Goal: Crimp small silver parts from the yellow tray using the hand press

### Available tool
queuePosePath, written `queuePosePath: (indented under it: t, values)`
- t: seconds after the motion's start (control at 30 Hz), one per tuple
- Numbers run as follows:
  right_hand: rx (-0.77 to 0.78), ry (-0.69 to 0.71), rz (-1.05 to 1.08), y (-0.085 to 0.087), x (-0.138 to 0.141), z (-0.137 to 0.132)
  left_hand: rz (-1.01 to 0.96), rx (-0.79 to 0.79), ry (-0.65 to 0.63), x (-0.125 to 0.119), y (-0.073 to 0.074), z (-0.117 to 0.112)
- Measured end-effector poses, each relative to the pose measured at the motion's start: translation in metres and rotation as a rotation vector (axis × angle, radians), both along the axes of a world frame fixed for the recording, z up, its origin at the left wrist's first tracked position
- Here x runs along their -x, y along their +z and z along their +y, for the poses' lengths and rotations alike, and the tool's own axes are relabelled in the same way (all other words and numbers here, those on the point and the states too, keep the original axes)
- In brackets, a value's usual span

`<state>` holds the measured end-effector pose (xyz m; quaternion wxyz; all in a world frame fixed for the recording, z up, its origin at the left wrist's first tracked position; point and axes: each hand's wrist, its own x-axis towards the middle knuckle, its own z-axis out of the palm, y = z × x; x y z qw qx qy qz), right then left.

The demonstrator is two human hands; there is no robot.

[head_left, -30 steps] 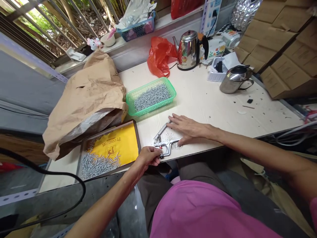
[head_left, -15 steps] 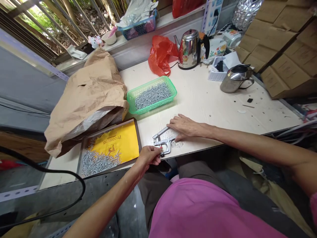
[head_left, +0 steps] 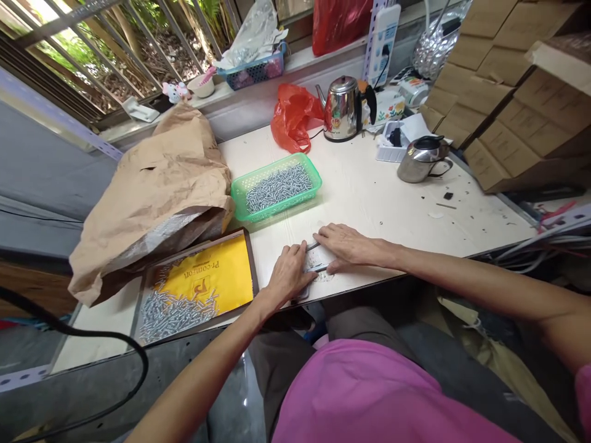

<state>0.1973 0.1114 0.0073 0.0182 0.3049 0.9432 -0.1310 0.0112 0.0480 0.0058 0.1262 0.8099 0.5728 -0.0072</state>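
Note:
A grey, plier-like hand tool [head_left: 317, 267] lies on the table near its front edge, its two handles spread apart and pointing right. My left hand [head_left: 289, 272] is curled over the tool's head, thumb below and fingers above, so the head is mostly hidden. My right hand [head_left: 347, 246] grips the handle ends, fingers on the upper handle and thumb by the lower one. Left of my hands is a shallow tray [head_left: 250, 261] with a yellow sheet [head_left: 231, 264] and small metal pins or screws [head_left: 173, 315]. Similar pieces [head_left: 279, 187] fill much of a green basket [head_left: 240, 214].
A large brown paper bag [head_left: 157, 178] stands at the left. Along the back are a red plastic bag [head_left: 295, 117] and an electric kettle [head_left: 340, 109]. A steel jug [head_left: 418, 161] and stacked cardboard boxes [head_left: 498, 117] stand at the right. A black cable [head_left: 138, 351] loops at the lower left.
My left hand has gone from pinching a small part at the tool's lower end to covering its head. My right hand stays at the handles. The camera view has shifted slightly.

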Motion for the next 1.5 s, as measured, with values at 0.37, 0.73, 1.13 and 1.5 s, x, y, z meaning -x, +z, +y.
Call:
queuePosePath:
  t: [0.37,0.73,1.13,1.5]
  values:
    - [-0.016,0.061,0.039,-0.005,-0.001,-0.006,0.005,-0.035,-0.032,-0.006,0.0,-0.001]
    - [-0.014,0.043,0.164,-0.009,-0.016,0.003,-0.035,-0.204,0.041,-0.013,-0.013,-0.023]
    - [-0.156,-0.149,0.038,-0.003,0.013,0.037,-0.341,-0.215,0.012,-0.042,-0.035,-0.066]
    - [-0.109,0.535,0.097,0.006,0.089,-0.038,-0.439,-0.296,-0.212,-0.031,-0.018,-0.118]
